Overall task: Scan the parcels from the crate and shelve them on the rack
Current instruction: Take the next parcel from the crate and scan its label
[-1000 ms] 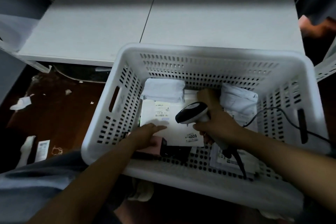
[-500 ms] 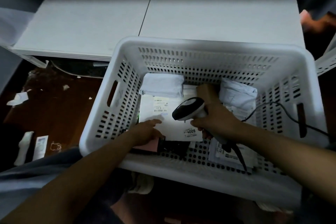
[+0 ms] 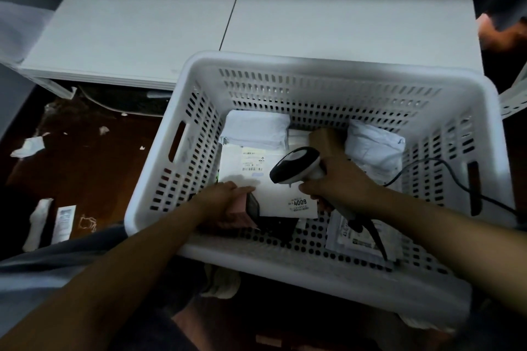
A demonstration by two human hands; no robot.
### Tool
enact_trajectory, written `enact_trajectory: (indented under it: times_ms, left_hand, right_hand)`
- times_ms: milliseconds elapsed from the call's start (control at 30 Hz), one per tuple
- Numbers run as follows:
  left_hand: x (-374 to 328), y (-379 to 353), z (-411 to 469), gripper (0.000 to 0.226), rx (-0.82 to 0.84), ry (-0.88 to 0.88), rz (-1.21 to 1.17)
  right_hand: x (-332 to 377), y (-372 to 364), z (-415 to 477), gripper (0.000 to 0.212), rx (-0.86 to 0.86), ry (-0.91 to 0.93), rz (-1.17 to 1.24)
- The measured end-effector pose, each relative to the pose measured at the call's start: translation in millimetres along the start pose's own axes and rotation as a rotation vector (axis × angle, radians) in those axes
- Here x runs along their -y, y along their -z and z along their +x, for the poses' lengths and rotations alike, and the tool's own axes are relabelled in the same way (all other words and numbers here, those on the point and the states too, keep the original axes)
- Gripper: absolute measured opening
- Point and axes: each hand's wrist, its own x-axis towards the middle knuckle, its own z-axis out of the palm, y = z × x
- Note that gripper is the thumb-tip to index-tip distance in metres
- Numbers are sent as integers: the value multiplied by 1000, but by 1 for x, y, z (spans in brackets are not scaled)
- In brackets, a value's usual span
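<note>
The white perforated plastic crate sat with its far rim against the front edge of the white rack shelf. Dark floor strewn with paper scraps lay to its left.

Inside, the flat white labelled parcel lay face up in the left half. Its left edge was close to the crate's left wall and its far edge was against a soft grey-white poly bag parcel. Perforated crate floor showed between the flat parcel and the near wall. A crumpled pale bag parcel filled the far right, and a flat clear pouch lay at the near right.

The flat parcel's long axis seemed to run left to right across the crate. Its "4009" sticker sat at the near right corner, reading toward the person.

The left hand lay at the parcel's near left corner, beside something pink. Whether it pinched the corner or only pressed on it could not be told.

The right hand was wrapped tight round the black-and-white handheld barcode scanner. The scanner's head pointed left and down over the parcel. Its black cable trailed over the crate's right wall.
</note>
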Motion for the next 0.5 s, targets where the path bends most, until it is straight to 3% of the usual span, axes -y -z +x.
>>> enact_trajectory:
  times_ms: [100, 200, 333, 500]
  left_hand:
    - [-1, 8, -9, 99, -169, 72, -265]
    - [-8, 28, -20, 87, -313, 138, -525]
    - [-28, 60, -47, 94, -534, 184, -594]
    - [-81, 103, -95, 84, -714, 19, -796]
  right_hand:
    - [7, 4, -2, 12, -28, 5, 13]
    - [16, 10, -4, 14, -96, 27, 100]
    - [31, 20, -14, 17, -162, 32, 345]
    - [46, 36, -34, 19, -224, 41, 593]
